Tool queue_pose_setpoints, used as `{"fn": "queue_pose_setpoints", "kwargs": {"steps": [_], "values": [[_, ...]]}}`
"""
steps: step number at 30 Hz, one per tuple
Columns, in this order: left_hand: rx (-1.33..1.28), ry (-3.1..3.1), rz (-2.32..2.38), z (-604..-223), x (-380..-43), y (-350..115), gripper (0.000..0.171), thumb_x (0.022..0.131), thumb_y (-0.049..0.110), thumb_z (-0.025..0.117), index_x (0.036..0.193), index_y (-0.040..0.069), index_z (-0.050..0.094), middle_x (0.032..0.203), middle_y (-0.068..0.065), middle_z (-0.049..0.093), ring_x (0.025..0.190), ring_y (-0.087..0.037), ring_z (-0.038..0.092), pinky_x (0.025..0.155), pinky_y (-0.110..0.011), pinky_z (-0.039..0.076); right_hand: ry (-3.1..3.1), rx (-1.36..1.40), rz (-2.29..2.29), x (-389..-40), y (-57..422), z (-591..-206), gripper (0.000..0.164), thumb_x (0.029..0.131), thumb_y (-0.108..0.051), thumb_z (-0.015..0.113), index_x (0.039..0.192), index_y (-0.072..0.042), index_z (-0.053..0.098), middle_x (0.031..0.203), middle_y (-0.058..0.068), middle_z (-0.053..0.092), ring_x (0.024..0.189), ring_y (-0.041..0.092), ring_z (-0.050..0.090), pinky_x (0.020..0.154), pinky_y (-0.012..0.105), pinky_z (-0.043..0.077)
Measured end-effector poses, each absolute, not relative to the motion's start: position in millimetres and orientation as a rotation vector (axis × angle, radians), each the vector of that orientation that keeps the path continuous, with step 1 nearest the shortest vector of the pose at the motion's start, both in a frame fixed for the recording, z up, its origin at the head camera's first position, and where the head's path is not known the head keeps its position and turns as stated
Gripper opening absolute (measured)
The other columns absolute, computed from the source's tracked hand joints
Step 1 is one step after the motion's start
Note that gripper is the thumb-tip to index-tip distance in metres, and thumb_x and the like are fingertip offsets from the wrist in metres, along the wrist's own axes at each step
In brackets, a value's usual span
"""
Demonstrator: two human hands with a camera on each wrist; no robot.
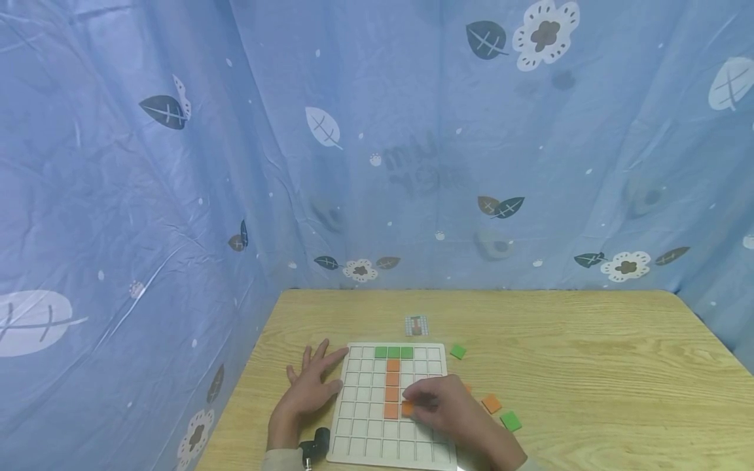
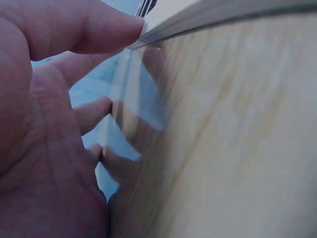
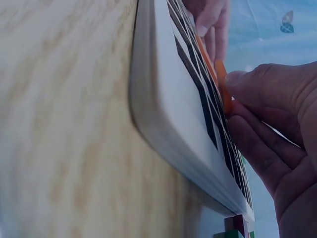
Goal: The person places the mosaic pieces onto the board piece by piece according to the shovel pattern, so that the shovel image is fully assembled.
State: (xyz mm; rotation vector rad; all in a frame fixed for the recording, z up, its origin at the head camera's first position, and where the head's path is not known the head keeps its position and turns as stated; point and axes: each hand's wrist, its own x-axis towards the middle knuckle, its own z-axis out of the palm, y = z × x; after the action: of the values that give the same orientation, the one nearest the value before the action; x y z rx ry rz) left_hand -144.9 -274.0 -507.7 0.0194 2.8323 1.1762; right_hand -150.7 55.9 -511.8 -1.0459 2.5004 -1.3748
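Orange tile (image 1: 408,409) pinched in right hand (image 1: 449,407) at grid board (image 1: 357,428); left hand (image 1: 308,391) spread; curtain lettering (image 1: 403,157) blurred.

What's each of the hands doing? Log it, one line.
left hand: touching white board | right hand: pinching orange tile | laid: green tiles, orange tiles

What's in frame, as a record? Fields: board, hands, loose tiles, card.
board: white grid; three green tiles in far row, four orange tiles in one column
left hand: fingers spread, thumb at board's left edge
right hand: pinches an orange tile beside column's nearest one
loose tiles: right of board; two green, one orange, another orange mostly hidden
card: beyond board
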Motion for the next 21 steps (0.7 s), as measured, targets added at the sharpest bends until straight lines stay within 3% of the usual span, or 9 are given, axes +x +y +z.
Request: {"fn": "queue_pose_setpoints", "kwargs": {"steps": [9, 21], "values": [[0.016, 2.822, 1.181, -508.0, -144.7, -274.8, 0.069, 0.090, 0.011, 0.071, 0.157, 0.025, 0.062, 0.182, -0.023, 0.020, 0.167, -0.058, -0.006, 0.116, -0.087, -0.025, 2.586, -1.126, -1.240, -149.7, 52.7, -509.2, 0.020, 0.092, -0.012, 0.086, 0.110, -0.020, 0.086, 0.109, -0.014, 0.083, 0.104, -0.001, 0.074, 0.092, 0.029, 0.065], [0.012, 2.822, 1.171, -505.1, -143.9, -274.8, 0.072, 0.088, 0.011, 0.072, 0.157, 0.026, 0.061, 0.182, -0.024, 0.019, 0.167, -0.058, -0.007, 0.116, -0.087, -0.024, 2.625, -1.131, -1.163, -146.4, 49.1, -506.7, 0.024, 0.091, -0.010, 0.086, 0.113, -0.020, 0.085, 0.112, -0.013, 0.083, 0.109, 0.003, 0.075, 0.096, 0.033, 0.065]]}}
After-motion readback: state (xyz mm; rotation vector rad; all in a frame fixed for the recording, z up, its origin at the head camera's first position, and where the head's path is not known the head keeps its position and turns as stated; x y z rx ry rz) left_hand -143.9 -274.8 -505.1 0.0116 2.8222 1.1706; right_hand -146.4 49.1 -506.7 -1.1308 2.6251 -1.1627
